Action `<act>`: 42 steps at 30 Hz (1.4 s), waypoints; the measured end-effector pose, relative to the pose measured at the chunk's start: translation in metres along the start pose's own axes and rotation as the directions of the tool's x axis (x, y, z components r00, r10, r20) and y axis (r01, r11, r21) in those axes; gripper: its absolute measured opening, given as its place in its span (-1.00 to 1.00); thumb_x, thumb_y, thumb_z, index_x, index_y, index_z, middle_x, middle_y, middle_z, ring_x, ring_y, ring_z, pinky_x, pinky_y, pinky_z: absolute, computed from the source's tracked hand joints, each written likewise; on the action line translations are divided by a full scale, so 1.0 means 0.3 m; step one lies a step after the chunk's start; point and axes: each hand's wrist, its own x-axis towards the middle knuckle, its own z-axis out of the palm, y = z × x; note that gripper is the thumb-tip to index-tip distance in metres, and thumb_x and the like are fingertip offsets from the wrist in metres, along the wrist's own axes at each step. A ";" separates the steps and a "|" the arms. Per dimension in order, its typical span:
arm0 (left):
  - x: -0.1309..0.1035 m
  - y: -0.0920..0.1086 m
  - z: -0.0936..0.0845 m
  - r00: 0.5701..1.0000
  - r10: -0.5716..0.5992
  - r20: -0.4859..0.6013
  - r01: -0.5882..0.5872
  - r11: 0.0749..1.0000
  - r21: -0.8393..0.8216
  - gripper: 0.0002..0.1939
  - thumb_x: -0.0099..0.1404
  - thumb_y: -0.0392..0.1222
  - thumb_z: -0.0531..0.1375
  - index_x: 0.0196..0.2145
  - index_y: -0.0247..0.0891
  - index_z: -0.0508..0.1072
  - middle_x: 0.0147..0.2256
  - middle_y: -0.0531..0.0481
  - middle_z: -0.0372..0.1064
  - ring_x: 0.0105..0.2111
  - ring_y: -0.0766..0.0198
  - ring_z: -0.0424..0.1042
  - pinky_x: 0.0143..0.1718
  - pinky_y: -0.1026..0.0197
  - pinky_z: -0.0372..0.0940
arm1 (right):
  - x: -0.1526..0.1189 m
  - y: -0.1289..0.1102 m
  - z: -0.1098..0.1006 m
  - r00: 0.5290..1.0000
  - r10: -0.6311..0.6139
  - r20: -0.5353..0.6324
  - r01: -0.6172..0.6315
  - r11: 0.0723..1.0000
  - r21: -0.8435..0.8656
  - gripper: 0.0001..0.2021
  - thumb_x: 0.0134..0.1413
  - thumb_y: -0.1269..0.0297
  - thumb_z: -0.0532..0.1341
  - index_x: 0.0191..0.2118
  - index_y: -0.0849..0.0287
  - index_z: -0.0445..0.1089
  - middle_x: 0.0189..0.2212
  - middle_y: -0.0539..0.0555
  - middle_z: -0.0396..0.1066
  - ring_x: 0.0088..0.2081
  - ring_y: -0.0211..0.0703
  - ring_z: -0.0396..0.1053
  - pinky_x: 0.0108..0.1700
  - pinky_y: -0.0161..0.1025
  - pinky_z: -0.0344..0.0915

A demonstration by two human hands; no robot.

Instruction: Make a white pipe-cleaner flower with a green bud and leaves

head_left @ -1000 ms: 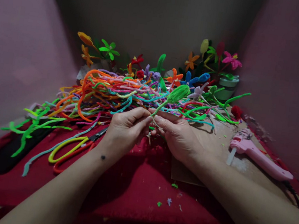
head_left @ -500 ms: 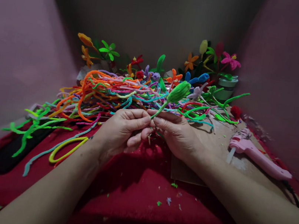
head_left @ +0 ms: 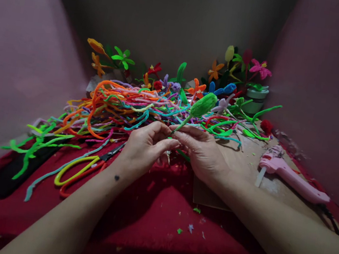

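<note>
A green pipe-cleaner flower bud [head_left: 203, 105] on a thin green stem leans up and to the right between my hands. My right hand [head_left: 205, 153] is closed, its thumb and fingers pinching the stem low down. Fingers of my left hand [head_left: 144, 143] press together at the same lower end of the stem, the thumb reaching across to the right fingertips. A bit of green shows below the fingers. The very end of the stem is hidden by the hands.
Behind the hands lies a heap of coloured pipe cleaners [head_left: 121, 107]. Scissors [head_left: 86, 170] with yellow and red handles rest by my left forearm. At right, a pink glue gun [head_left: 296, 175] sits on a board [head_left: 210, 194]. Finished flowers and a pot [head_left: 255, 99] stand at the back.
My left hand has turned, its thumb swinging over toward the right hand, and the forearm has shifted right, uncovering more of the scissors. The bud has hardly moved.
</note>
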 end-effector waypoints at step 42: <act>-0.005 0.022 -0.012 0.986 -0.077 0.146 0.113 0.959 -0.259 -0.86 0.15 -0.23 0.17 -0.50 -0.32 0.31 -0.59 0.09 0.34 -0.75 0.39 0.32 -0.74 0.35 0.25 | 0.015 -0.020 -0.007 0.985 0.055 0.166 -0.064 0.997 0.048 -0.86 -0.07 0.25 0.27 -0.33 0.09 0.52 -0.41 0.00 0.47 -0.36 -0.23 0.37 -0.27 -0.24 0.26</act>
